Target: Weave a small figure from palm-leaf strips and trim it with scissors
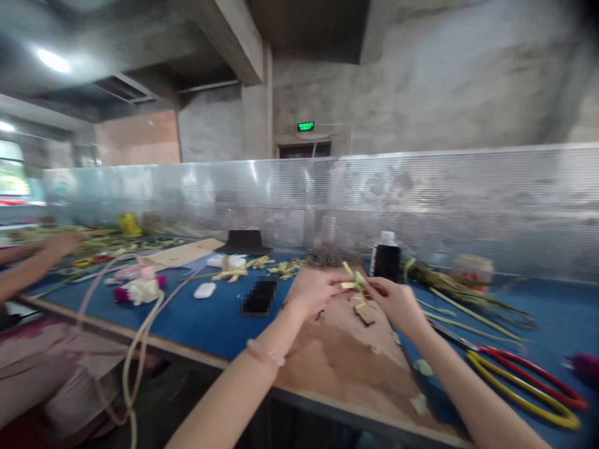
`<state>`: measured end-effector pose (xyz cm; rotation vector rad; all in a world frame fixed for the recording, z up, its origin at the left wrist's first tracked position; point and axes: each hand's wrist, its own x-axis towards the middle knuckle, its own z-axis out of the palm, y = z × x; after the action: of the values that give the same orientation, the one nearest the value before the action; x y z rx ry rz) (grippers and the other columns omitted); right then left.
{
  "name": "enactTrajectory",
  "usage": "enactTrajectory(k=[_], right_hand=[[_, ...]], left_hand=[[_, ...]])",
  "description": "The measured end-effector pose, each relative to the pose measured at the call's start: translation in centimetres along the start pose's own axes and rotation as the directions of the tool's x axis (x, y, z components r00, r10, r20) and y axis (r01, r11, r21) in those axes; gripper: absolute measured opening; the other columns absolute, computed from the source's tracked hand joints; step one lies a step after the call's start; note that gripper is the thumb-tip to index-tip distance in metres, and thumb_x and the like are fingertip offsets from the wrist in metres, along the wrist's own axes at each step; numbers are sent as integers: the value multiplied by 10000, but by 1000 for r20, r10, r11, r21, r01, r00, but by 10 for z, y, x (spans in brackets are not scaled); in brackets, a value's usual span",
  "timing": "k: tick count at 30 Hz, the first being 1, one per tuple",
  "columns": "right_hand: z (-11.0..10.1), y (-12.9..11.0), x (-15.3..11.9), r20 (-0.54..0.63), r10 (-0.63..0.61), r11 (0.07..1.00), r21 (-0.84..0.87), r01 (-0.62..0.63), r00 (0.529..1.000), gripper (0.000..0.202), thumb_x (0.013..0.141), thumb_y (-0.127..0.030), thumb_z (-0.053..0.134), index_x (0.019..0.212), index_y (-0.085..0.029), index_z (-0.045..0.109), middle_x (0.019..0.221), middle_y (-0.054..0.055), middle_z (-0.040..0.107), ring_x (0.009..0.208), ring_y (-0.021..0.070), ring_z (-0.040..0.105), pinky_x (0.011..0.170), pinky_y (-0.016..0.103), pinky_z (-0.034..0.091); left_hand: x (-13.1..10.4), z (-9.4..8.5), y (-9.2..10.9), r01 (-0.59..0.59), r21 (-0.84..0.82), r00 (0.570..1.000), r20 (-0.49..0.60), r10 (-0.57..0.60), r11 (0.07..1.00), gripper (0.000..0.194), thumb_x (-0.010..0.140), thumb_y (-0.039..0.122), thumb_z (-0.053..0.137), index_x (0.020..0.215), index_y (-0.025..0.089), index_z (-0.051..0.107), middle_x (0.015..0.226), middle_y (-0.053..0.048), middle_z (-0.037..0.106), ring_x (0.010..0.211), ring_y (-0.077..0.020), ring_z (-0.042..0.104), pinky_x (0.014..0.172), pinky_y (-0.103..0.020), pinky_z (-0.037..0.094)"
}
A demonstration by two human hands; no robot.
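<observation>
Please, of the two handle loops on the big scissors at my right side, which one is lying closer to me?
The yellow loop. It is on the near side of the scissors; the red loop lies beyond it.

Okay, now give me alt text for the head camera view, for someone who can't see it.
Two bare hands, left and right, work a small pale-green woven strip piece above a brown board on a blue table. Scissors with red and yellow handles lie at right; another person's arm reaches in at far left.
</observation>
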<state>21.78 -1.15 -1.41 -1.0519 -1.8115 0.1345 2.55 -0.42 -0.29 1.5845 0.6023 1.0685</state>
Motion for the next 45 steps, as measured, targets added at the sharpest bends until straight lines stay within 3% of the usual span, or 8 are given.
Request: enactTrajectory(k=[3,8,15,21,28,35,40,45], right_hand=[[2,-5,-1,4,-7,999,-35,8,1000,297,837,-390,500,949,-218,715,821,53,746,693,218,695,652,286,534],[2,-14,-4,1,-31,998,-54,31,1000,248,853,-343,532,958,-206,711,827,44,744,701,184,685,668,245,516],[1,-17,-3,-46,-32,997,-74,29,998,224,851,-311,537,951,-205,707,799,38,741,679,166,681,657,224,510],[10,-19,-3,-143,-17,989,-145,-4,990,226,849,-263,506,938,-185,699,766,67,731,648,173,671,619,223,484],[15,-18,-3,-182,-77,982,-185,43,980,212,824,-234,524,926,-164,696,736,77,720,639,191,668,612,241,467],[13,-20,-3,-293,-65,992,-121,30,954,232,849,-300,523,947,-177,693,764,64,734,623,173,675,625,242,504],[11,-20,-3,-381,-55,997,-71,30,923,280,872,-310,497,1006,-138,672,772,74,733,651,175,683,664,258,527],[12,-22,-4,-386,-89,996,-56,73,918,259,864,-318,518,990,-157,677,779,64,735,640,167,683,658,253,533]], left_hand=[[6,-5,-6,-12,-79,999,32,15,997,324,656,325,784,936,174,728,1051,-86,704,981,-220,630,937,-367,463],[9,-9,-9,-29,-100,999,-24,27,995,304,614,264,819,880,155,718,941,-58,724,935,-208,641,941,-370,458],[11,-9,-8,-29,-112,999,-43,24,993,273,661,290,788,885,159,706,1007,-65,709,956,-204,637,937,-369,470],[12,-9,-10,-50,-90,997,-59,44,995,296,643,288,797,899,175,701,968,-57,714,922,-168,645,926,-333,459],[9,-8,-10,-59,-82,997,-54,54,995,292,636,242,801,909,185,711,921,-46,722,906,-165,643,846,-268,457],[11,-8,-5,-38,-191,998,-64,26,981,227,691,161,743,914,161,701,917,-61,717,806,-126,651,791,-229,485],[9,-9,0,-41,-305,997,-71,20,952,392,748,121,682,1121,234,641,1063,-40,695,891,-107,645,843,-213,477],[9,-9,-1,-12,-330,999,-40,-1,944,270,728,67,667,972,173,709,1008,-63,711,894,-129,651,841,-221,490]])
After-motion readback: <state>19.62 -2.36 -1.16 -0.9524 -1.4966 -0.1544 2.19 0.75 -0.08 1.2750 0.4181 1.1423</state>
